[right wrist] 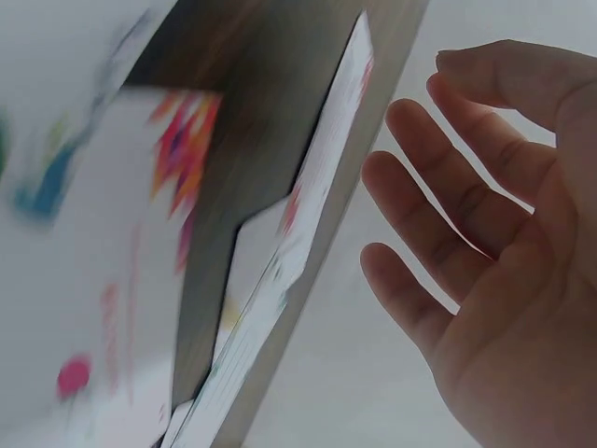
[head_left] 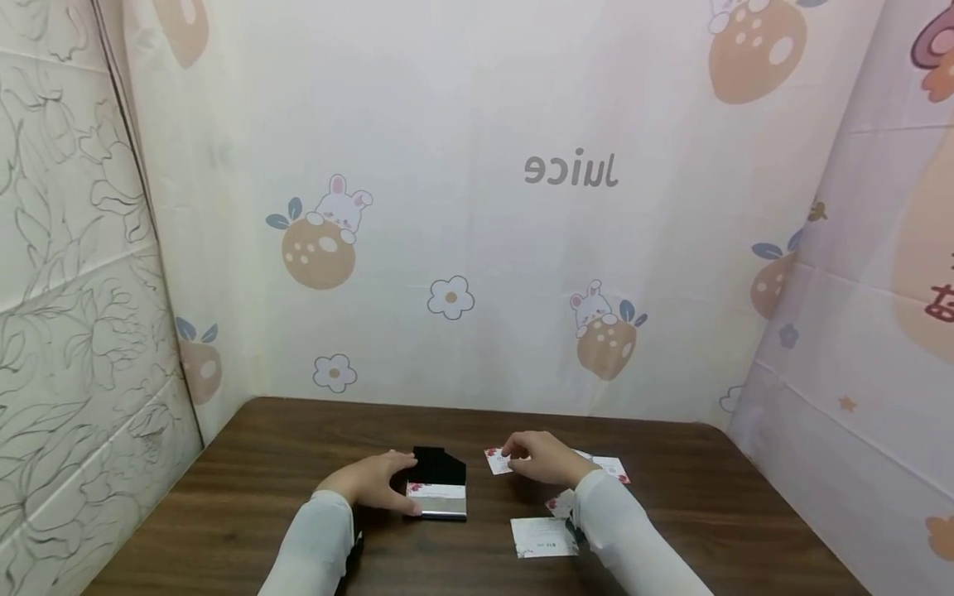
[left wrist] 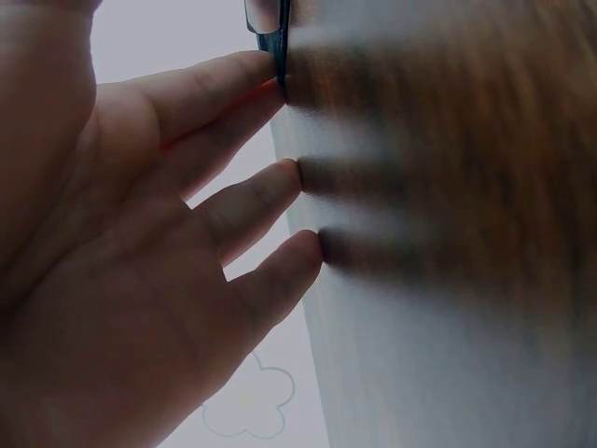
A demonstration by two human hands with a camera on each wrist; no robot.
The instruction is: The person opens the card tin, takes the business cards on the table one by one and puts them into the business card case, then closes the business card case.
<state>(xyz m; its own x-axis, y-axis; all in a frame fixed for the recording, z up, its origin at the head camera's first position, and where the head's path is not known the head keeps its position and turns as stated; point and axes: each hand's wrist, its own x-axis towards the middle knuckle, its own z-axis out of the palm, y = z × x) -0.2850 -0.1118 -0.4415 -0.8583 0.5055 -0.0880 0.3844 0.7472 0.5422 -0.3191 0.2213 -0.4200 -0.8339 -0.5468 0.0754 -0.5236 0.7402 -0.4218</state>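
An opened card case (head_left: 445,502), black inside the raised flap and silvery in front, lies on the table with a white, red-flowered card (head_left: 440,490) in it. My left hand (head_left: 375,482) rests at its left side, index finger by the flap and thumb at the lower corner. In the left wrist view, the other fingertips (left wrist: 311,245) touch down on the wood. My right hand (head_left: 547,458) hovers over a white card with red flowers (head_left: 496,461), fingers loosely bent and holding nothing, as the right wrist view shows.
More loose cards lie around the right forearm: one with printed text (head_left: 542,538) in front, one partly under the sleeve (head_left: 561,503), and others (head_left: 613,468) behind the wrist. The brown wooden table (head_left: 298,463) ends at a patterned curtain (head_left: 462,207) at the back.
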